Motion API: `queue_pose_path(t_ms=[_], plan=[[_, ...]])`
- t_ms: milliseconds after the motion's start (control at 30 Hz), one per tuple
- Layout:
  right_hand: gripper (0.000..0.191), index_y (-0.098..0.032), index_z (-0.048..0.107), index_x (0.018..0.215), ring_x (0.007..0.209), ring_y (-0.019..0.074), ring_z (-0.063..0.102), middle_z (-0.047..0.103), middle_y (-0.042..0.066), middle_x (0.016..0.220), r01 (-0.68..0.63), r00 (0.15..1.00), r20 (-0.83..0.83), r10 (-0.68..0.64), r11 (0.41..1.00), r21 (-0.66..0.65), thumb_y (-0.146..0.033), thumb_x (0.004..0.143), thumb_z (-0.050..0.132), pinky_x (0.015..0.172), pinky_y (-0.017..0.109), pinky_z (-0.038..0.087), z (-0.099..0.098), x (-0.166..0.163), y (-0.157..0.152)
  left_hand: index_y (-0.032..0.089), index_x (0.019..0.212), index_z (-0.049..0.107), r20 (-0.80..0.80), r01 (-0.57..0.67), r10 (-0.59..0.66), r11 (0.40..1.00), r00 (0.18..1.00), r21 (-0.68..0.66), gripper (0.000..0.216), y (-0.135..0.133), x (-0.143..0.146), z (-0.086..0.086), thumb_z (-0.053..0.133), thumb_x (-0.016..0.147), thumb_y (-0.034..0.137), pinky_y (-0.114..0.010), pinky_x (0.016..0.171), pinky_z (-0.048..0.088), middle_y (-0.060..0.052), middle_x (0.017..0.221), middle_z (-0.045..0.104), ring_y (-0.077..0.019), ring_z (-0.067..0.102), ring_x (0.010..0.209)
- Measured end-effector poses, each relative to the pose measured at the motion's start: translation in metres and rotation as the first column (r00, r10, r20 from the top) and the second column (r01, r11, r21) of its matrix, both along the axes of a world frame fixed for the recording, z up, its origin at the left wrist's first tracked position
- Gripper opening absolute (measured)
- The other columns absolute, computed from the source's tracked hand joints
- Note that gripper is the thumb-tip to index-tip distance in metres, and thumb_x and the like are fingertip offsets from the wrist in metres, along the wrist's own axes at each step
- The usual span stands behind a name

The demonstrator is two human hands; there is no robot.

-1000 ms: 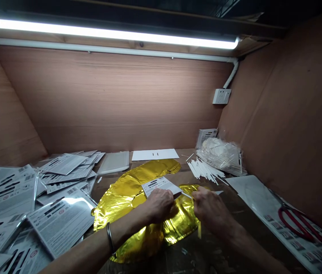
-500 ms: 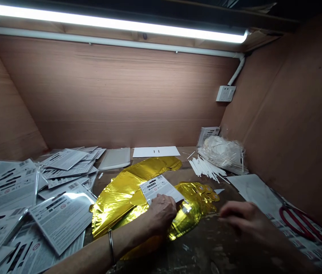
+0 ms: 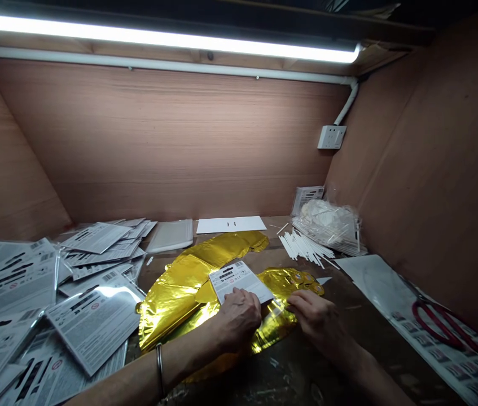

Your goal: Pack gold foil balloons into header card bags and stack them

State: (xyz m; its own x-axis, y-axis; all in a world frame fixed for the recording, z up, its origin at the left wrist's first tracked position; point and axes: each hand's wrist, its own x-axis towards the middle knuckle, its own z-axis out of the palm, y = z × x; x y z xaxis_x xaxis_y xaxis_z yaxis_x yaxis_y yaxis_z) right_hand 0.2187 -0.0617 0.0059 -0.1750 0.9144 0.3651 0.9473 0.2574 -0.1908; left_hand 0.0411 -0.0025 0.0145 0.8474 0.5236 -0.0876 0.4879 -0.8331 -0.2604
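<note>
My left hand [image 3: 240,316] is closed over the lower edge of a printed card [image 3: 241,282], fingers curled under and fingertips hidden. The card, white and grey with a hanging slot, lies on flattened gold foil balloons [image 3: 192,268]. At the right end of the foil, my right hand [image 3: 315,316] is pinched, thumb and fingers together, beside the shiny gold foil with its scalloped end. Whatever is between those fingertips is too small to make out.
Packed cards in clear sleeves [image 3: 95,321] pile up on the left. White sticks [image 3: 306,248] and a plastic bag [image 3: 327,220] lie at the back right. Red-handled scissors [image 3: 437,324] rest on a sticker sheet [image 3: 416,332]. A white strip [image 3: 231,225] lies behind.
My right hand has moved left, from beside the foil to its right edge, with the fingers now pinched. My left hand stays on the card.
</note>
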Motion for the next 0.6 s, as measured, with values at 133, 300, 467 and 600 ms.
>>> queue_pose_path(t_ms=[133,300,467,600], plan=[[0.02,-0.018,0.053,0.068,0.063,0.016,0.051,0.055,0.004,0.065,-0.044,0.983,-0.181,0.031,0.997,-0.068,-0.015,0.078,0.035,0.058,0.026,0.034,-0.013,-0.013,0.015,0.002,0.086,0.048,0.011,0.014,-0.014,1.0,1.0,-0.024,0.029,-0.004,-0.001,0.0,0.045,0.058,0.01,-0.04,0.057,0.043,-0.019,0.078,0.052,-0.029,0.051,0.072],[0.014,-0.018,0.044,0.067,0.055,0.0166,0.051,0.053,0.003,0.058,0.032,0.886,-0.451,-0.106,0.985,-0.169,-0.021,0.075,0.033,0.053,0.029,0.037,-0.022,-0.025,0.021,0.001,0.088,0.048,-0.017,0.003,-0.005,0.994,1.0,-0.11,0.028,-0.007,-0.001,0.006,0.043,0.061,0.007,-0.037,0.058,0.043,-0.019,0.08,0.052,-0.0271,0.051,0.07],[0.007,-0.017,0.042,0.07,0.036,0.0108,0.049,0.053,-0.004,0.049,-0.156,0.666,-0.698,-0.262,0.867,-0.473,-0.022,0.067,0.041,0.036,0.023,0.041,-0.016,-0.023,0.019,0.005,0.086,0.049,0.051,0.027,-0.02,0.991,0.999,-0.134,0.021,-0.003,-0.007,0.001,0.038,0.069,0.008,-0.035,0.062,0.042,-0.015,0.078,0.053,-0.0248,0.051,0.072],[0.014,-0.013,0.054,0.069,0.044,0.0107,0.052,0.053,-0.003,0.05,-0.273,0.61,-0.74,-0.284,0.801,-0.532,-0.016,0.059,0.045,0.045,0.025,0.045,-0.013,-0.016,0.018,0.006,0.085,0.049,0.083,0.06,-0.054,0.996,0.995,-0.071,0.019,-0.001,-0.012,-0.012,0.043,0.068,0.015,-0.035,0.062,0.041,-0.014,0.078,0.053,-0.0248,0.05,0.071]])
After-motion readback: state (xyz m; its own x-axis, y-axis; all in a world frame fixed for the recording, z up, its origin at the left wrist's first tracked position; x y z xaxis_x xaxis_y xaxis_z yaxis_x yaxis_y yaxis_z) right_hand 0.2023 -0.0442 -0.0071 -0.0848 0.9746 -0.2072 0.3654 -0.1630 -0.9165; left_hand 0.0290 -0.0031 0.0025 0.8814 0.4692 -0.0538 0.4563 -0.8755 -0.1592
